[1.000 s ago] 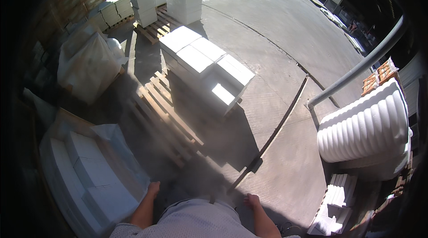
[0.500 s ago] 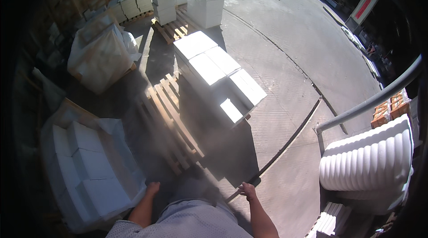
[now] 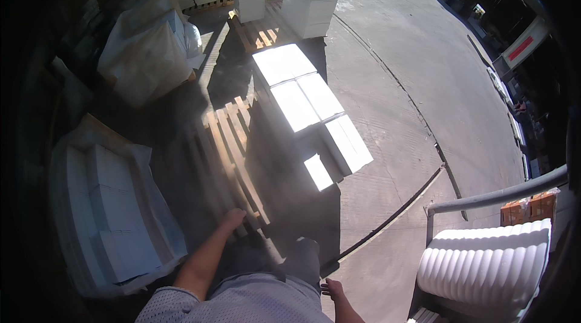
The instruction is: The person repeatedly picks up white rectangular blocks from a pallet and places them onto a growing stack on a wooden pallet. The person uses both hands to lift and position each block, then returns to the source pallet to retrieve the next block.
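Nearest the lower edge, a grey mesh shirt and dark trousers are seen. The left hand is held out low over the near end of the wooden pallet; its fingers are loosely curled, nothing is gripped, and whether the slats are touched cannot be told. The right hand hangs open at the side, fingers spread, empty, over the concrete floor.

The pallet lies straight ahead of the left hand, its long slats running away toward the far left. The left hand is clearly the nearer one; the right is well apart from it. On the pallet's right half, white rectangular blocks are stacked in sunlit steps, the lowest nearest.

At near left, a pack of pale blocks under clear wrap is noted in shade. At near right, a white ribbed stack stands beneath a grey metal rail, with small orange packages just behind it.

Farther left, a bundle in whitish sheeting is seen. Beyond, more white block stacks stand on a second pallet. At far right, a tilted white sign with a red bar is fixed to a building.
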### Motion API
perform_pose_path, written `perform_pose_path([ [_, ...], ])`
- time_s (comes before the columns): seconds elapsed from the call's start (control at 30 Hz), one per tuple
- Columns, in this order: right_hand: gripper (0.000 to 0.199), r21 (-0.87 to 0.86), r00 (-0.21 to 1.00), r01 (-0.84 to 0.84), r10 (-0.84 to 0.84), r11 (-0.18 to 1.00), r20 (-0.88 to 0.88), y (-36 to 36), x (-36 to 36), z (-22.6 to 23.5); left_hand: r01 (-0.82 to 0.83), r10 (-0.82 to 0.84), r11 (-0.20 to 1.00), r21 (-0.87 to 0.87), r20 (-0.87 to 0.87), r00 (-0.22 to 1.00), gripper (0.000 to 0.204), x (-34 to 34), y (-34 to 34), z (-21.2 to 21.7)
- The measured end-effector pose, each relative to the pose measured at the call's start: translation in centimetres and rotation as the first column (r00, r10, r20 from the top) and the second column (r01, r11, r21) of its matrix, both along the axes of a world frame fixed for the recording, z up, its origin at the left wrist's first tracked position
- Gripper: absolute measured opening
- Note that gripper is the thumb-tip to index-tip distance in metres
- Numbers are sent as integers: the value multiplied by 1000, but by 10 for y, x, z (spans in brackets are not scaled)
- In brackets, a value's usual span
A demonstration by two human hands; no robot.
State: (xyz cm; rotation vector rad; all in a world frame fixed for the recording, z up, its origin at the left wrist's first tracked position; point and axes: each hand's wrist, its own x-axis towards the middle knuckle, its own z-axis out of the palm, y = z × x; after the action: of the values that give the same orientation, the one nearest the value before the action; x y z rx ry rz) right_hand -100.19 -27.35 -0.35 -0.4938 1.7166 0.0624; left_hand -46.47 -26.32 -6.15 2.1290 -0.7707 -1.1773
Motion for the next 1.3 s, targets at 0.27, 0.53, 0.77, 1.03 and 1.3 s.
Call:
perform_pose_path([
  [0.27, 36, -485, 345, -856, 896, 179, -279, -189, -24, -114, -18, 23, 993, 121, -41, 999, 45, -50, -143, -15],
  [0.53, 40, -313, 806, -481, 554, 819, 209, -351, 41, -211, -67, 95, 992, -111, 271, 958, 53, -80, -363, -87],
  [0.77, 54, 52, 979, -82, 71, 995, 193, -412, 119, -240, 95, -112, 994, 60, 597, 794, 32, -72, -489, -137],
  [1.03, 49, 106, 940, 339, -340, 935, -12, -437, 152, -309, 56, -136, 965, 254, 310, 941, 39, -68, -514, -171],
  [1.3, 48, 50, 834, 471, -463, 881, 299, -460, 175, -345, 0, -175, 944, 329, 503, 847, 41, -71, -478, -181],
])
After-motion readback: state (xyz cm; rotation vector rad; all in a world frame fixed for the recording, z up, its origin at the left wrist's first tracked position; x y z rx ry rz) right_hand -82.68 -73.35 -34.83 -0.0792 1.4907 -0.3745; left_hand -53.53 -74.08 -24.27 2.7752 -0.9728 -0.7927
